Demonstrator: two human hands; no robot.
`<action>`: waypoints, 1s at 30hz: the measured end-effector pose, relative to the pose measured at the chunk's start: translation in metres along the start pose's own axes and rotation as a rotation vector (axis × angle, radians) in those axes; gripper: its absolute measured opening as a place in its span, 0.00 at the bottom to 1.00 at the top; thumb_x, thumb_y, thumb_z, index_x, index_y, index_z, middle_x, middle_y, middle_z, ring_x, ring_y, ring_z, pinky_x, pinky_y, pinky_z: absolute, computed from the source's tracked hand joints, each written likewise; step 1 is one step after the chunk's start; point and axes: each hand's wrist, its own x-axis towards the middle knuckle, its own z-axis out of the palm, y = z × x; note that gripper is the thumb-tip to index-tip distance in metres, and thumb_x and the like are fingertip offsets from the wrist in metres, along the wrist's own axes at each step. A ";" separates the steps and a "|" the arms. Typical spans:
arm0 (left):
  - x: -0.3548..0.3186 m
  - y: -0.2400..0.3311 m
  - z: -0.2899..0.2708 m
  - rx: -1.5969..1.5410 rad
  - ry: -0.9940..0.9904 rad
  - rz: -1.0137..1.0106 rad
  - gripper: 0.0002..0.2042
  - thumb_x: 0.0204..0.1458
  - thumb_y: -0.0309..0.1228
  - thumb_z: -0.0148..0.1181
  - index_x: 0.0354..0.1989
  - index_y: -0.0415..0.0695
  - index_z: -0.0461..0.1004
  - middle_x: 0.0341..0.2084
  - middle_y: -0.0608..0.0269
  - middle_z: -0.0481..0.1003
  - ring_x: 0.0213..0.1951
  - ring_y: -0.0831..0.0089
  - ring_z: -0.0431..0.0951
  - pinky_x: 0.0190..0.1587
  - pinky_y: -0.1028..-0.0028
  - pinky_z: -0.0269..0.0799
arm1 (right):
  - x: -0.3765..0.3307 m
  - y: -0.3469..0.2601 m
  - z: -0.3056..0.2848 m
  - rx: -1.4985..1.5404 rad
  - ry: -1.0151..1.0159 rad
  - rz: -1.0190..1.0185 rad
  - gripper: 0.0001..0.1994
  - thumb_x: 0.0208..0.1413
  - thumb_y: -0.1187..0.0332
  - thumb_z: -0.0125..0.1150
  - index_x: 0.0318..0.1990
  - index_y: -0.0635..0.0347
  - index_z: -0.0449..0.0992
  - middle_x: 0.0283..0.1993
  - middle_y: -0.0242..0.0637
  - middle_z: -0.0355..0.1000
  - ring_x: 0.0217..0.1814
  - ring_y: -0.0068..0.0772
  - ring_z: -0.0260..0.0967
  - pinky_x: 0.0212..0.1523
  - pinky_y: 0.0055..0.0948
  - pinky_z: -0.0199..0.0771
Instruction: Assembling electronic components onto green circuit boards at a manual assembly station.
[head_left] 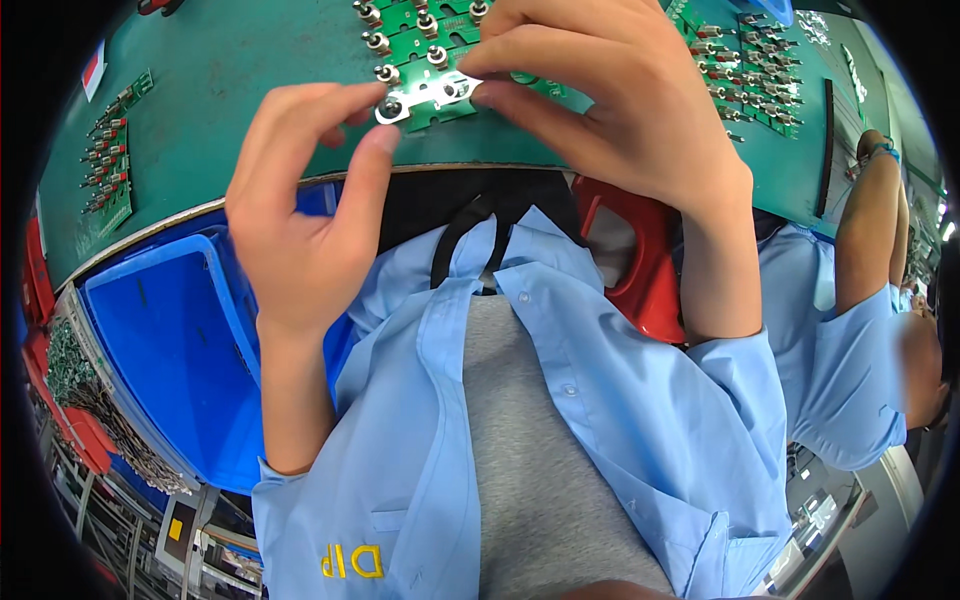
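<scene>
A flat silver metal strip [425, 101] with rounded, holed ends lies over the near row of a green circuit board [410, 47] on the bench. Several metal connectors [437, 55] with upright posts stand on this board. My left hand [305, 190] has its thumb and index finger bent about the strip's left end, which fits around a connector post. At the strip's right end, my right hand [640, 95] pinches with thumb and index finger, its other fingers curled above the board. Part of the board's right side is hidden behind my right hand.
Another connector board [120, 165] lies on the green bench [240, 60] at the left, with a larger group of boards [755, 80] at the right. Below the bench edge is a blue bin [165, 350]. A red stool [650, 270] and another person [850, 350] are at right.
</scene>
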 end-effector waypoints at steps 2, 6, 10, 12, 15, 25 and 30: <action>-0.004 -0.010 0.004 0.062 -0.005 0.027 0.11 0.53 0.19 0.67 0.44 0.41 0.84 0.37 0.61 0.79 0.35 0.75 0.74 0.36 0.78 0.69 | 0.000 0.001 0.005 -0.003 -0.056 0.041 0.03 0.53 0.73 0.67 0.34 0.57 0.78 0.37 0.32 0.68 0.40 0.34 0.62 0.53 0.32 0.61; -0.007 -0.022 0.010 0.079 -0.004 0.019 0.10 0.52 0.19 0.67 0.43 0.41 0.84 0.38 0.62 0.80 0.35 0.74 0.74 0.38 0.77 0.69 | 0.003 -0.001 0.009 0.009 -0.156 0.132 0.03 0.52 0.74 0.67 0.32 0.57 0.77 0.36 0.32 0.65 0.41 0.34 0.61 0.54 0.32 0.60; -0.009 -0.033 0.015 0.099 0.009 0.032 0.09 0.53 0.20 0.68 0.42 0.41 0.84 0.37 0.64 0.80 0.34 0.73 0.73 0.40 0.76 0.69 | 0.005 -0.009 0.010 0.071 -0.235 0.278 0.03 0.51 0.74 0.67 0.30 0.57 0.77 0.37 0.33 0.63 0.42 0.34 0.60 0.55 0.33 0.59; -0.008 -0.039 0.016 0.171 0.018 0.102 0.09 0.53 0.20 0.68 0.42 0.41 0.84 0.35 0.66 0.80 0.34 0.73 0.73 0.42 0.75 0.68 | 0.004 -0.014 0.011 0.171 -0.245 0.435 0.03 0.50 0.74 0.67 0.29 0.57 0.77 0.39 0.34 0.63 0.44 0.35 0.60 0.56 0.34 0.59; -0.007 -0.046 0.015 0.201 0.010 0.155 0.09 0.54 0.21 0.68 0.43 0.41 0.84 0.36 0.66 0.80 0.35 0.73 0.73 0.43 0.75 0.69 | 0.004 -0.021 0.011 0.210 -0.267 0.569 0.03 0.49 0.73 0.68 0.29 0.58 0.78 0.40 0.35 0.63 0.46 0.36 0.60 0.57 0.35 0.58; 0.000 -0.054 0.014 0.286 -0.050 0.193 0.08 0.56 0.22 0.67 0.44 0.39 0.83 0.34 0.64 0.79 0.37 0.72 0.74 0.44 0.77 0.69 | 0.019 -0.037 0.008 0.123 -0.364 0.974 0.05 0.47 0.70 0.69 0.31 0.59 0.81 0.49 0.39 0.65 0.51 0.41 0.58 0.60 0.39 0.54; 0.005 -0.046 0.011 0.594 -0.099 0.204 0.07 0.55 0.25 0.61 0.40 0.37 0.79 0.30 0.60 0.75 0.38 0.66 0.74 0.45 0.72 0.67 | 0.018 -0.036 0.008 0.142 -0.376 0.977 0.05 0.48 0.70 0.68 0.32 0.60 0.81 0.49 0.39 0.65 0.52 0.41 0.58 0.60 0.40 0.54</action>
